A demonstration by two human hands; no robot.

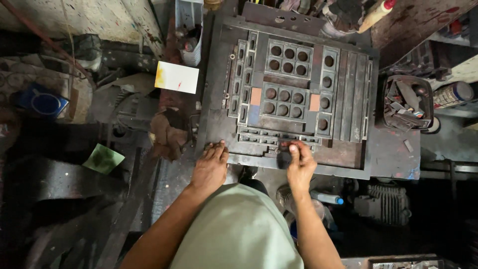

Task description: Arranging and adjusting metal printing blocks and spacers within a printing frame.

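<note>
At far left a blue tin [44, 103] sits in clutter, with a green scrap [103, 158] nearer the person and a white card [176, 77] just off the upper left corner of the frame [219, 65]. The frame is a big dark metal chase lying flat on the bench, packed with blocks [287, 79] that have round holes.

The left hand [210, 167] lies palm down on the frame's near edge, fingers spread and flat, gripping nothing. Just to its right, the right hand [300, 162] is curled, fingertips pinched on a small dark tool [284, 155] set against the bottom row of blocks; what the tool is I cannot tell.

The frame looks heavy, stiff and likely greasy with ink, so it is best gripped by its outer rails with both hands. The small tool looks light and hard, held fine at its top.

At right stands a bin [407, 102] of metal bits, beside a can [455, 93].
</note>
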